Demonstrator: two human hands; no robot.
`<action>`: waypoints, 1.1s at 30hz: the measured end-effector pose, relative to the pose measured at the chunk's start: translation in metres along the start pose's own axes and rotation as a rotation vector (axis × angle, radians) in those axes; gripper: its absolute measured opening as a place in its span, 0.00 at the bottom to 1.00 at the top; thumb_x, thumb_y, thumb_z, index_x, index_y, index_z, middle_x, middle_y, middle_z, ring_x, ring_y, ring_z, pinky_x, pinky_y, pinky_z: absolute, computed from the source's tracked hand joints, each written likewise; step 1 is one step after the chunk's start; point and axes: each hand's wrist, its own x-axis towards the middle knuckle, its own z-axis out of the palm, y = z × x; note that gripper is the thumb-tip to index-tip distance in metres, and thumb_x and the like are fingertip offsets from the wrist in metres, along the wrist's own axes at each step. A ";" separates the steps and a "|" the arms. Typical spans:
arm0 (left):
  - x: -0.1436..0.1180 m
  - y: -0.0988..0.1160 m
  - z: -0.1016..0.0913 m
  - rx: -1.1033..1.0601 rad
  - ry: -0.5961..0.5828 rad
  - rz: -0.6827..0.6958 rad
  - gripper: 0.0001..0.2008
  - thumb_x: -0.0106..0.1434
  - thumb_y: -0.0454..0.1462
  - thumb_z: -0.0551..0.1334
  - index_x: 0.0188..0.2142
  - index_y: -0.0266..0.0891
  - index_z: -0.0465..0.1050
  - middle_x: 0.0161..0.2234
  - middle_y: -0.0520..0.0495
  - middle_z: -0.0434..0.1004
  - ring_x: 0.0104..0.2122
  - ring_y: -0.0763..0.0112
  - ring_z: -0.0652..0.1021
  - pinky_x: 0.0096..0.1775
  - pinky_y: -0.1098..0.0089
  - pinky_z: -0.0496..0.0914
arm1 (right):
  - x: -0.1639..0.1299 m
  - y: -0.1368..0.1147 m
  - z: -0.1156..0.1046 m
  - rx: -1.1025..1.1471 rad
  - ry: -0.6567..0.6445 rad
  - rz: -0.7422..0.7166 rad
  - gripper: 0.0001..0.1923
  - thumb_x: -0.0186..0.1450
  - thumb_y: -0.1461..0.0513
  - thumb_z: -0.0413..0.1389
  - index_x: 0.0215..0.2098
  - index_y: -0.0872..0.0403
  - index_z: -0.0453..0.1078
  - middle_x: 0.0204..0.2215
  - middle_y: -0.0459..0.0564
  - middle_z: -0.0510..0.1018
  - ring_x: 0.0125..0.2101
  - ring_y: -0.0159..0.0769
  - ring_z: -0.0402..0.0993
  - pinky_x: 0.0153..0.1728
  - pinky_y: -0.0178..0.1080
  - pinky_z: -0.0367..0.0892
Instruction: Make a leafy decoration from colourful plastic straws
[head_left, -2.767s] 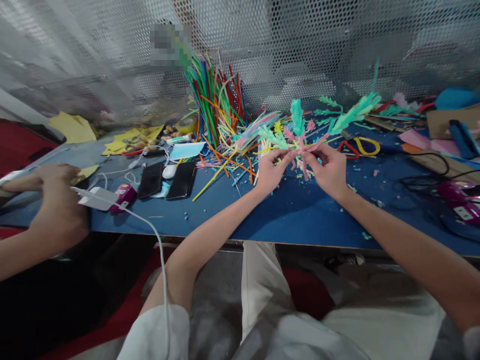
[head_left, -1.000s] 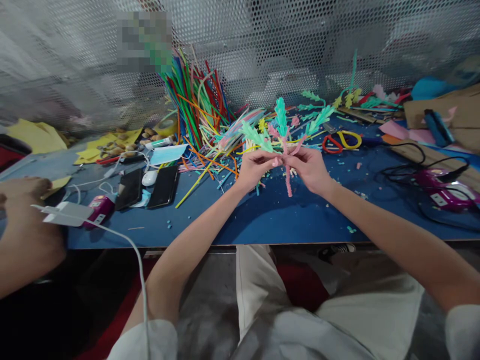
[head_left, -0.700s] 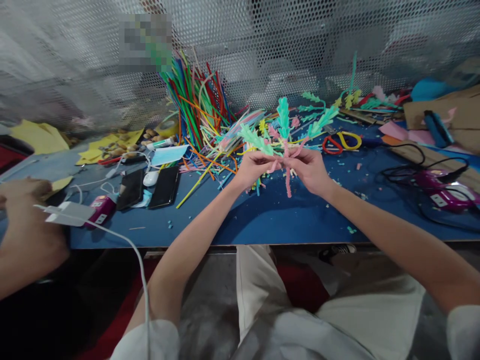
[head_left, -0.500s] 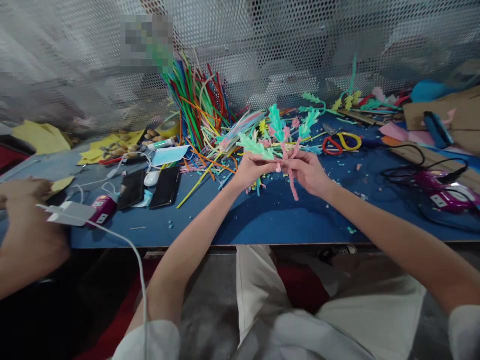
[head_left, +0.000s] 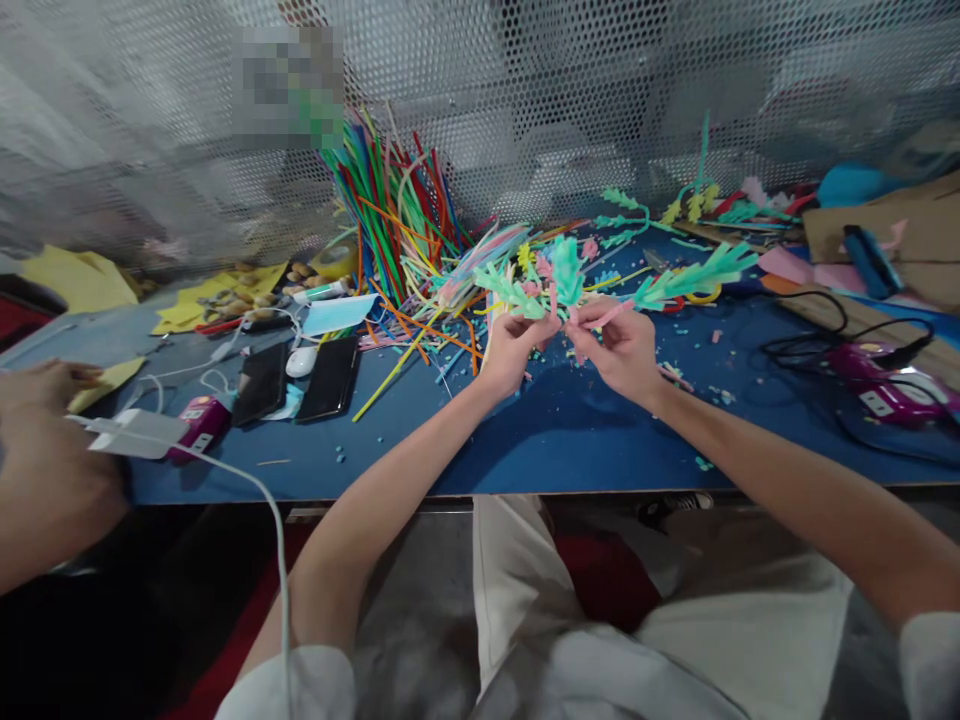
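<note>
My left hand (head_left: pixel 512 348) and my right hand (head_left: pixel 622 347) pinch a pipe-cleaner bundle (head_left: pixel 566 280) between them, a little above the blue table (head_left: pixel 570 440). The bundle has mint-green leafy sprigs, small pink and yellow tufts and a pink stem. One long green sprig (head_left: pixel 694 274) sticks out to the right past my right hand. Thumbs and forefingers of both hands meet at the bundle's base.
A pile of coloured pipe cleaners (head_left: pixel 397 215) leans on the perforated metal screen behind. Two black phones (head_left: pixel 300 375), a white mouse and a face mask lie left. Another person's hands (head_left: pixel 45 440) work at far left beside a white charger (head_left: pixel 139 432). A purple tool with a black cable (head_left: pixel 885 380) sits right.
The bundle has turned in my hands: the pink stem no longer hangs down below them, and a long green sprig now points right. Both hands sit slightly lower.
</note>
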 end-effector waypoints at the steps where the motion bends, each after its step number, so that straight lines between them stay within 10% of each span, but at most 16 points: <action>1: -0.002 0.000 0.002 -0.012 -0.008 0.000 0.22 0.53 0.51 0.81 0.23 0.40 0.77 0.20 0.54 0.71 0.22 0.78 0.67 0.28 0.71 0.64 | -0.001 -0.001 0.000 -0.020 -0.007 -0.022 0.07 0.69 0.54 0.68 0.38 0.47 0.82 0.34 0.48 0.83 0.38 0.41 0.81 0.45 0.46 0.75; 7: -0.007 0.010 0.012 -0.161 0.104 -0.039 0.20 0.48 0.41 0.82 0.32 0.42 0.74 0.27 0.57 0.73 0.26 0.78 0.71 0.32 0.72 0.67 | 0.001 0.000 0.002 0.047 0.007 0.094 0.08 0.67 0.53 0.69 0.37 0.48 0.82 0.34 0.47 0.83 0.34 0.39 0.78 0.40 0.45 0.75; 14: -0.003 0.016 0.008 -0.257 -0.040 -0.120 0.18 0.51 0.43 0.82 0.33 0.41 0.78 0.25 0.56 0.71 0.23 0.79 0.66 0.31 0.71 0.68 | 0.004 0.006 0.009 0.325 0.048 0.364 0.11 0.59 0.52 0.74 0.33 0.48 0.81 0.31 0.44 0.80 0.32 0.34 0.73 0.36 0.40 0.72; 28: 0.008 -0.002 -0.020 0.257 -0.248 0.108 0.26 0.58 0.58 0.78 0.45 0.45 0.80 0.28 0.54 0.66 0.30 0.71 0.71 0.38 0.65 0.71 | 0.012 -0.007 0.007 0.495 -0.011 0.539 0.11 0.56 0.55 0.72 0.31 0.50 0.79 0.30 0.45 0.76 0.31 0.33 0.68 0.35 0.40 0.67; 33: 0.010 0.012 -0.025 0.611 -0.080 0.307 0.26 0.59 0.61 0.75 0.40 0.43 0.83 0.34 0.45 0.74 0.40 0.60 0.76 0.43 0.60 0.73 | 0.008 0.003 0.006 0.336 -0.006 0.470 0.14 0.61 0.51 0.72 0.35 0.50 0.77 0.28 0.43 0.74 0.29 0.32 0.67 0.34 0.40 0.66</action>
